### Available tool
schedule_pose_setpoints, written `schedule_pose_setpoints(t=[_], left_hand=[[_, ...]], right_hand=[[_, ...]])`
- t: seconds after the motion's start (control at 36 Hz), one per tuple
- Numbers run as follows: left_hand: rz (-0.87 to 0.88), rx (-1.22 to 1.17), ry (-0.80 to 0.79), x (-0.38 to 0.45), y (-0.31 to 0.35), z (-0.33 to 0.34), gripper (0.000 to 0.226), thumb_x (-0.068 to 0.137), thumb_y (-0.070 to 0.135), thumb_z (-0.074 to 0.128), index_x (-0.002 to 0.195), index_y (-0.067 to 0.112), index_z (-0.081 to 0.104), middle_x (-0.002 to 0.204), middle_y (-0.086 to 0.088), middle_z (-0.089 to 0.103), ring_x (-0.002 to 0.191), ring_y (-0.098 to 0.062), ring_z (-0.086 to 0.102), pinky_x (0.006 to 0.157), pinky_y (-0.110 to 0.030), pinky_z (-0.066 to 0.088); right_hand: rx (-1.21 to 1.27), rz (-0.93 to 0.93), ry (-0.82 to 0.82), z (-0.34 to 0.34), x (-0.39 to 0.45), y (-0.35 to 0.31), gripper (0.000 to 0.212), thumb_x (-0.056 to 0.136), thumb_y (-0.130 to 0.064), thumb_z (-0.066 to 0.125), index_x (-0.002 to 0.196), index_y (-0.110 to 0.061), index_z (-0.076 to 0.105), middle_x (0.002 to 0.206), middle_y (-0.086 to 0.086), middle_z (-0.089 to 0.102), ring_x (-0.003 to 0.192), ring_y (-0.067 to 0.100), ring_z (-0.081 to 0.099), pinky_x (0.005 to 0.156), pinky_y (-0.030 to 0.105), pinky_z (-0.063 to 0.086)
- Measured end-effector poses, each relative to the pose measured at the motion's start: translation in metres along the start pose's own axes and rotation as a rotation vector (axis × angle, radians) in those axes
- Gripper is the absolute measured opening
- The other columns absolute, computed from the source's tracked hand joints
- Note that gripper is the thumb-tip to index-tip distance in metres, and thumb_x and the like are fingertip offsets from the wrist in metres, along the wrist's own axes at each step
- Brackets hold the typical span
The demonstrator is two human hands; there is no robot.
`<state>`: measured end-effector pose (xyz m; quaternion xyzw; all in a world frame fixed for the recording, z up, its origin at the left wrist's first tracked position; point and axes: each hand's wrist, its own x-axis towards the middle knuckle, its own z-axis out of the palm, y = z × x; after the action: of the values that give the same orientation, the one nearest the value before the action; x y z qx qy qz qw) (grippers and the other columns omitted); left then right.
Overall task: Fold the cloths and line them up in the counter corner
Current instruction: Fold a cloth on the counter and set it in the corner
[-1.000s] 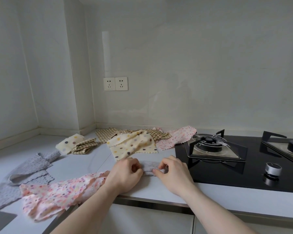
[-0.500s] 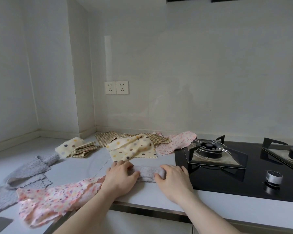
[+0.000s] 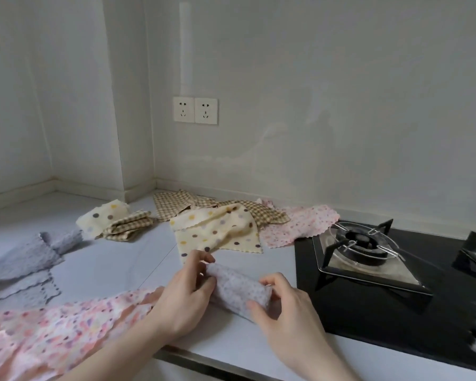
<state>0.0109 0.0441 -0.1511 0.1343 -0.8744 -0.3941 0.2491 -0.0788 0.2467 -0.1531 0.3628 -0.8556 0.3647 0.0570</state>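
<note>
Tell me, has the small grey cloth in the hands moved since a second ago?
Yes. The grey cloth now sits nearer the counter's front edge, further from the yellow dotted cloth.

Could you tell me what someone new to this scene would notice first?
Both hands, left hand and right hand, grip a small folded grey cloth at the counter's front edge. Behind lies a loose yellow dotted cloth, and a black gas hob fills the right.

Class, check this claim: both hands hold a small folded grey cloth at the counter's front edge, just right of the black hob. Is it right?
One slip: the head view shows the grey cloth, held by the left hand and right hand, just left of the hob, not right of it.
</note>
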Motion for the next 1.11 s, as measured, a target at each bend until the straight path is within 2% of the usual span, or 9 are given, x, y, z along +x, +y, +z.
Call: schedule_pose_setpoints(t=[0.19,0.31,0.39,0.53,0.61,0.75,0.83,0.92,1.11], left_hand=[[0.005,0.128,-0.014,0.002,-0.013,0.011,0.031,0.098,0.023,0.05,0.118,0.042,0.037,0.09,0.019,0.059,0.084,-0.006,0.058,0.078,-0.033,0.047],[-0.013,0.251,-0.088,0.007,-0.005,0.011,0.03,0.096,0.028,0.048,0.121,0.04,0.038,0.102,0.014,0.06,0.096,-0.008,0.058,0.083,-0.032,0.046],[-0.095,0.277,-0.165,0.009,0.012,0.0,0.033,0.095,0.027,0.048,0.123,0.039,0.036,0.112,0.005,0.062,0.104,-0.019,0.06,0.083,-0.036,0.047],[-0.136,0.144,-0.098,0.016,0.074,-0.046,0.042,0.094,0.014,0.06,0.121,0.04,0.041,0.109,0.012,0.063,0.1,-0.014,0.061,0.08,-0.033,0.049],[-0.152,-0.017,-0.045,0.03,0.127,-0.085,0.035,0.096,0.014,0.061,0.116,0.038,0.044,0.097,0.025,0.065,0.089,-0.002,0.064,0.072,-0.026,0.052],[-0.166,-0.232,-0.074,0.036,0.202,-0.143,0.023,0.098,0.015,0.062,0.113,0.029,0.051,0.09,0.004,0.068,0.079,-0.021,0.068,0.066,-0.04,0.057],[-0.109,-0.245,-0.14,0.049,0.239,-0.165,0.02,0.097,0.019,0.065,0.111,0.025,0.052,0.086,-0.004,0.067,0.075,-0.023,0.065,0.062,-0.028,0.054],[-0.067,-0.24,-0.222,0.059,0.265,-0.173,0.018,0.095,0.02,0.067,0.108,0.023,0.054,0.084,-0.005,0.067,0.069,-0.019,0.061,0.057,-0.016,0.047],[0.033,-0.277,-0.385,0.079,0.317,-0.133,0.027,0.092,0.011,0.07,0.109,0.024,0.055,0.086,-0.005,0.069,0.073,-0.02,0.069,0.066,-0.043,0.058]], right_hand=[[-0.057,0.066,0.006,0.022,0.01,0.016,0.032,0.074,-0.06,0.056,0.101,-0.043,0.057,0.074,-0.023,0.056,0.08,-0.008,0.047,0.076,0.006,0.035],[0.011,0.244,-0.059,0.019,0.018,0.012,0.024,0.077,-0.05,0.063,0.098,-0.039,0.058,0.079,-0.018,0.063,0.075,-0.001,0.054,0.067,0.007,0.038],[0.178,0.416,-0.151,0.003,0.028,-0.008,0.018,0.078,-0.039,0.071,0.091,-0.03,0.062,0.079,-0.01,0.07,0.073,0.005,0.063,0.065,0.019,0.048],[0.358,0.499,-0.231,-0.058,0.044,-0.07,0.009,0.084,-0.024,0.073,0.087,-0.025,0.065,0.075,-0.013,0.07,0.063,-0.001,0.06,0.057,0.013,0.044],[0.413,0.515,-0.211,-0.113,0.06,-0.107,0.009,0.086,-0.022,0.074,0.09,-0.023,0.067,0.08,-0.006,0.072,0.066,-0.003,0.062,0.06,0.012,0.045],[0.493,0.533,-0.144,-0.185,0.058,-0.16,0.008,0.085,-0.027,0.076,0.086,-0.023,0.068,0.085,-0.003,0.075,0.075,0.005,0.067,0.066,0.02,0.049],[0.535,0.54,-0.102,-0.216,0.049,-0.182,0.016,0.087,-0.037,0.074,0.091,-0.021,0.07,0.089,-0.001,0.075,0.085,0.014,0.071,0.077,0.03,0.054],[0.549,0.555,-0.07,-0.243,0.038,-0.192,0.017,0.088,-0.039,0.072,0.09,-0.023,0.068,0.086,0.001,0.075,0.083,0.019,0.071,0.075,0.032,0.055],[0.51,0.599,0.021,-0.312,0.005,-0.174,0.011,0.092,-0.028,0.069,0.103,-0.025,0.07,0.097,-0.005,0.076,0.093,0.009,0.072,0.088,0.035,0.059]])
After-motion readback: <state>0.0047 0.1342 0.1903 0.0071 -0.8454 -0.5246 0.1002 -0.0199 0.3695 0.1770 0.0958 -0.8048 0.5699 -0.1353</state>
